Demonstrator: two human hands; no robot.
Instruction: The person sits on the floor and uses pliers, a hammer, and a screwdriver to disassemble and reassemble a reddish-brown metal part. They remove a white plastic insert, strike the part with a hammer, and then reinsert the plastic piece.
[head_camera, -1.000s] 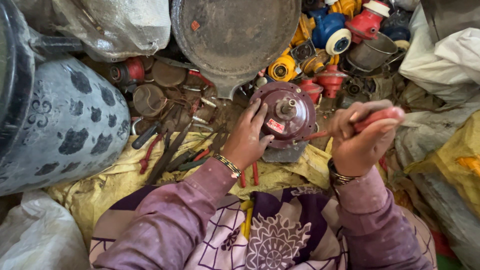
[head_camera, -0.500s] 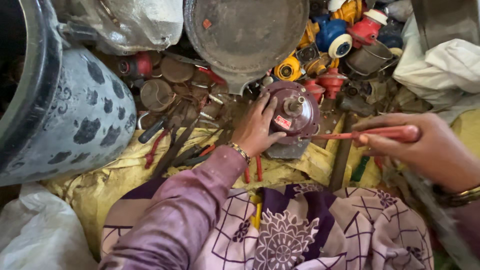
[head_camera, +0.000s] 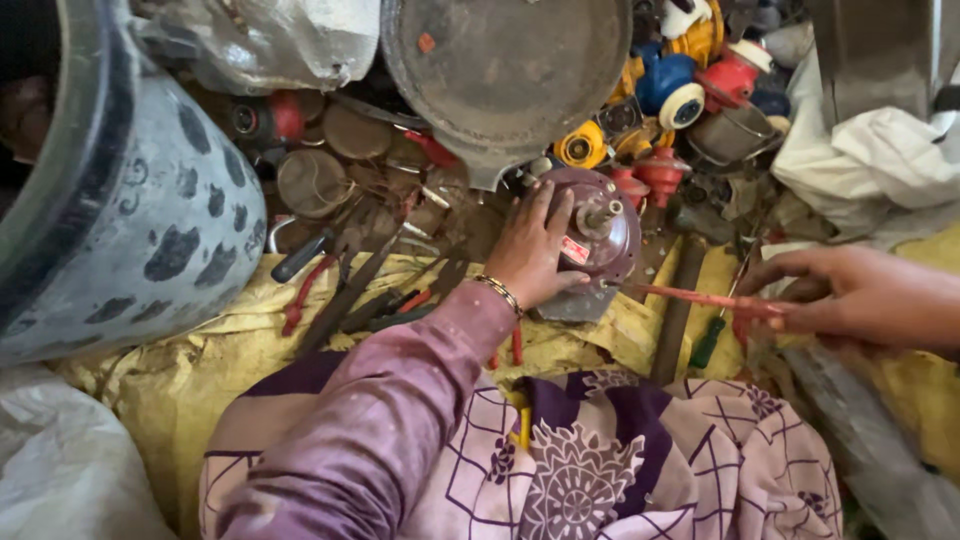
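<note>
**Motor held, red tool drawn back**

Seated among scrap on a yellow sheet (head_camera: 190, 380), patterned purple cloth (head_camera: 600, 460) across the lap. Left hand (head_camera: 535, 250), in a mauve sleeve with a thin bracelet (head_camera: 498, 292) at the wrist, pressed flat against a small round maroon motor (head_camera: 600, 235), fingers spread over its left face, palm in contact, not wrapped round it. Motor standing on edge on the sheet at centre, short metal shaft (head_camera: 605, 212) pointing up and towards the camera, a small red-and-white label on its face just beside the thumb.

Right hand (head_camera: 850, 295) at the right edge, closed on the handle end of a long thin red tool (head_camera: 700, 298). Tool lying almost level, its tip just beside the motor's lower right rim; touching or not, cannot tell.

Behind the motor, a large dented round metal pan (head_camera: 505, 65), rim leaning over the pile. To its right, a cluster of red, blue and yellow plastic parts (head_camera: 680, 90). Left of the motor, rusty round lids (head_camera: 315, 180), pliers and other dark hand tools (head_camera: 345, 280) strewn over the sheet. Far left, a big grey bucket with dark spots (head_camera: 140, 220). Green-handled screwdriver (head_camera: 712, 340) lying below the red tool, beside a dark metal bar (head_camera: 680, 310). White crumpled cloth (head_camera: 870, 170) at upper right.
</note>
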